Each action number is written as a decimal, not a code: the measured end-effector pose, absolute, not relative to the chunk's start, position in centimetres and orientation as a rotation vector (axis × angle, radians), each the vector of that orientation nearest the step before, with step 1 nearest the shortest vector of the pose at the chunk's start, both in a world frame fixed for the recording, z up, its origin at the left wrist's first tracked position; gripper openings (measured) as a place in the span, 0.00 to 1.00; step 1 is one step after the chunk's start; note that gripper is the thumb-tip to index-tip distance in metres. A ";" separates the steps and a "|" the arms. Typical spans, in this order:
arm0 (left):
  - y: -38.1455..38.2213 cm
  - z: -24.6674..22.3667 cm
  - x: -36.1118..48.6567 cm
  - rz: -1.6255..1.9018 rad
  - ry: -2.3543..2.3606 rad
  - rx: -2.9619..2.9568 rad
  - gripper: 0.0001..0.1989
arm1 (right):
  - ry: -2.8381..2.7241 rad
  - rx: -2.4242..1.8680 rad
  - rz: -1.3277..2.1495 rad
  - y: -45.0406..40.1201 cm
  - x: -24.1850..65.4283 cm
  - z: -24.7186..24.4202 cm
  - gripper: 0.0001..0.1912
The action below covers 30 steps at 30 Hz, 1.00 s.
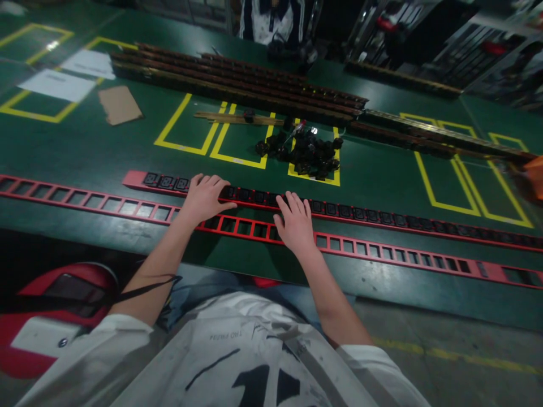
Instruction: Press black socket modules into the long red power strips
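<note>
A long red strip (133,178) fitted with a row of black sockets (345,211) lies across the green bench. My left hand (206,196) rests over its left part, fingers spread across the sockets, thumb pointing right. Farther right, my right hand (294,222) reaches the same strip with its fingertips, fingers apart. Both hands cover some sockets, and neither grips anything. Nearer to me, a second red strip (227,225) with rectangular openings runs alongside, passing under my wrists.
Beyond the strips sits a heap of black parts (316,150), beside thin wooden-coloured sticks (237,119). Several long dark rails (237,85) lie farther back. Cardboard (120,105) and white papers (57,85) are at left. A person (274,22) is across the bench.
</note>
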State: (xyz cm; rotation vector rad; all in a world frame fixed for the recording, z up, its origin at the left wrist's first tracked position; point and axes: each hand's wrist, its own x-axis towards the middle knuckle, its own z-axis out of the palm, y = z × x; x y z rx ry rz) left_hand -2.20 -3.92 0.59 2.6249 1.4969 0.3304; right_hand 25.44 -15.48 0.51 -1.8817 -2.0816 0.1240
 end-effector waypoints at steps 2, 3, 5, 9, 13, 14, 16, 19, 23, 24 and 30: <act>-4.0 0.6 -2.0 0.347 1.494 2.611 0.27 | -2.077 -1.872 0.129 -15.5 25.5 0.5 0.32; -4.1 0.7 -2.0 0.350 1.496 2.610 0.27 | -2.076 -1.870 0.130 -15.6 25.5 0.4 0.31; -4.2 0.8 -1.9 0.350 1.502 2.612 0.26 | -2.077 -1.868 0.129 -15.6 25.5 0.4 0.29; -4.2 0.8 -2.0 0.336 1.511 2.614 0.26 | -2.067 -1.864 0.126 -15.6 25.5 0.2 0.30; -4.1 0.7 -2.0 0.336 1.514 2.625 0.27 | -2.074 -1.864 0.105 -15.8 25.6 0.2 0.25; -4.1 0.7 -2.0 0.340 1.514 2.624 0.27 | -2.075 -1.870 0.103 -15.7 25.5 0.3 0.25; -4.1 0.7 -1.9 0.348 1.512 2.612 0.27 | -2.067 -1.898 0.113 -15.6 25.2 0.6 0.25; -4.2 0.8 -1.9 0.367 1.507 2.588 0.26 | -2.065 -1.903 0.144 -15.1 24.1 1.1 0.27; -4.2 0.8 -1.9 0.376 1.508 2.606 0.26 | -2.152 -1.828 0.153 -14.7 22.3 1.4 0.28; -4.2 0.8 -1.9 0.366 1.510 2.613 0.26 | -2.171 -1.826 0.151 -14.7 22.0 1.3 0.27; -4.3 0.8 -1.8 0.368 1.507 2.606 0.26 | -2.169 -1.826 0.148 -14.9 22.0 0.9 0.31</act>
